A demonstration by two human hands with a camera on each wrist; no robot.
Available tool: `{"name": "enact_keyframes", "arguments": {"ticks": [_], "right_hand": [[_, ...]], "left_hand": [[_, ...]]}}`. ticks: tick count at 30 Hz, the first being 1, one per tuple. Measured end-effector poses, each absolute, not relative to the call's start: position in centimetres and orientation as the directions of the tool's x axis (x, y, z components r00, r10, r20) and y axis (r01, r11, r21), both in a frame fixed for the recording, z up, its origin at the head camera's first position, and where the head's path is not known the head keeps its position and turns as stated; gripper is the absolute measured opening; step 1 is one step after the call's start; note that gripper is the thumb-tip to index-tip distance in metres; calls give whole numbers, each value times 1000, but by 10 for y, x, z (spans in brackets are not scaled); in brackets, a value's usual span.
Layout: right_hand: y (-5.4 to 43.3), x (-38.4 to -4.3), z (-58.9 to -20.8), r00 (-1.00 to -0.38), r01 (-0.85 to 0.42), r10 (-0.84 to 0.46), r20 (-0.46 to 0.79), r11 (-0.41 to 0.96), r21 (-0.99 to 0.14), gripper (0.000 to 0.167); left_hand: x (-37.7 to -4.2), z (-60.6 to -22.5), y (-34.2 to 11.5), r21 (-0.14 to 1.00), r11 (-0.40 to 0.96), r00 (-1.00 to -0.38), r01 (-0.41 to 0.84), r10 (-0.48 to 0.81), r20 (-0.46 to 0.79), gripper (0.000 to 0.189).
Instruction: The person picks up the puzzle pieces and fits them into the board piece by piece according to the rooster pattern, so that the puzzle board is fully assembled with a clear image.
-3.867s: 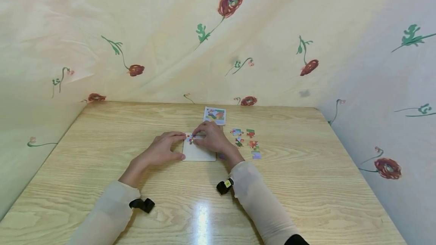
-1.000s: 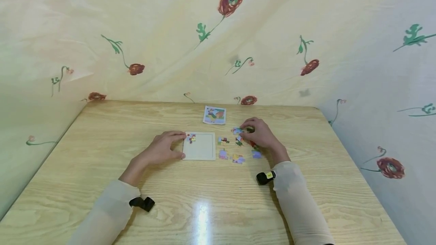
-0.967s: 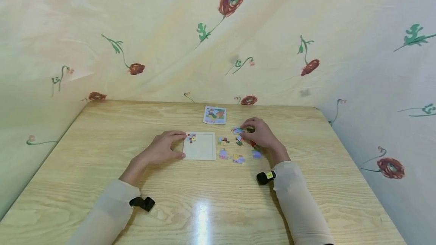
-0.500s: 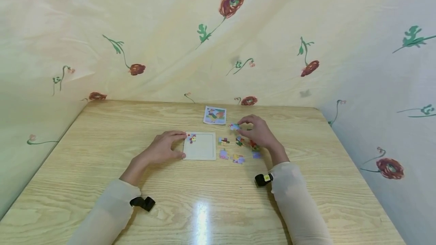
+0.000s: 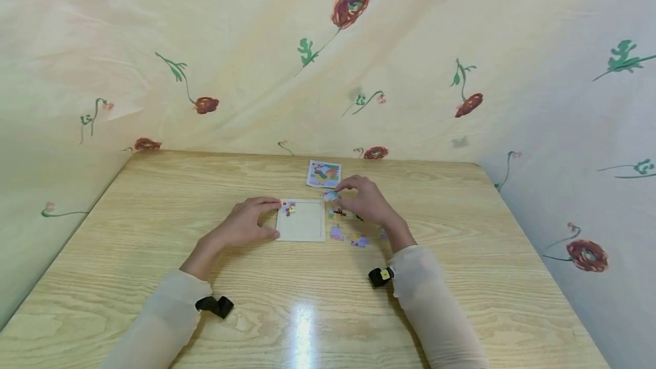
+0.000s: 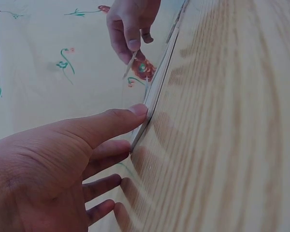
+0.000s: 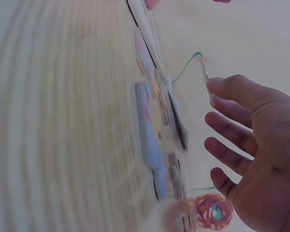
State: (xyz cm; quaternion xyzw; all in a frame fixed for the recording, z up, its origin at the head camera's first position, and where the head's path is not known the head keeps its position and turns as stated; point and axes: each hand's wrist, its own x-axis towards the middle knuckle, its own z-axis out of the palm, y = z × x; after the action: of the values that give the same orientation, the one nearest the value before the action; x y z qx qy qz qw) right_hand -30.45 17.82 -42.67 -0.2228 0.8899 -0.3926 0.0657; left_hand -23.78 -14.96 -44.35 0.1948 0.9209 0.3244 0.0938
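Observation:
In the head view my left hand [image 5: 241, 224] rests at the left side of a white puzzle tray [image 5: 304, 226]. Its thumb and fingertips touch the tray's edge near the two left corners, as the left wrist view also shows. One colourful jigsaw piece [image 5: 289, 208] lies in the tray's far left corner. Above the tray's far right corner, my right hand [image 5: 365, 201] pinches a blue-and-green jigsaw piece [image 5: 329, 195] between thumb and index finger. That piece [image 7: 206, 79] appears edge-on in the right wrist view, off the table, with the other fingers spread loosely.
Several loose jigsaw pieces [image 5: 336, 233] lie right of the tray, some partly hidden beneath the right hand and wrist. A printed picture card [image 5: 324, 174] sits behind the tray. The wooden table [image 5: 246, 300] meets flower-patterned cloth [image 5: 246, 73] at the back and sides.
My right hand left the tray for the loose pieces, took hold of the blue-and-green piece, lifted it and carried it left toward the tray. My left hand stays at the tray's edge.

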Motion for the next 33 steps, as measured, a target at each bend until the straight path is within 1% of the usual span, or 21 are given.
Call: {"name": "enact_keyframes", "arguments": {"ticks": [6, 12, 19, 26, 33], "right_hand": [[161, -303, -425, -886, -337, -461, 43, 580, -741, 24], [145, -303, -428, -870, -365, -491, 47, 577, -731, 24], [130, -300, -432, -860, -340, -510, 19, 545, -766, 23], [120, -303, -442, -842, -387, -539, 38, 552, -739, 22], [118, -305, -448, -840, -411, -541, 50, 573, -709, 23]], "left_hand": [[-239, -445, -148, 635, 714, -909, 294, 415, -46, 70], [-239, -442, -148, 633, 714, -906, 299, 420, -46, 71], [-238, -440, -150, 630, 713, -904, 308, 426, -40, 69], [-237, -442, -151, 625, 717, -903, 310, 427, -41, 69], [-237, -441, -150, 634, 712, -906, 303, 422, -41, 69]]}}
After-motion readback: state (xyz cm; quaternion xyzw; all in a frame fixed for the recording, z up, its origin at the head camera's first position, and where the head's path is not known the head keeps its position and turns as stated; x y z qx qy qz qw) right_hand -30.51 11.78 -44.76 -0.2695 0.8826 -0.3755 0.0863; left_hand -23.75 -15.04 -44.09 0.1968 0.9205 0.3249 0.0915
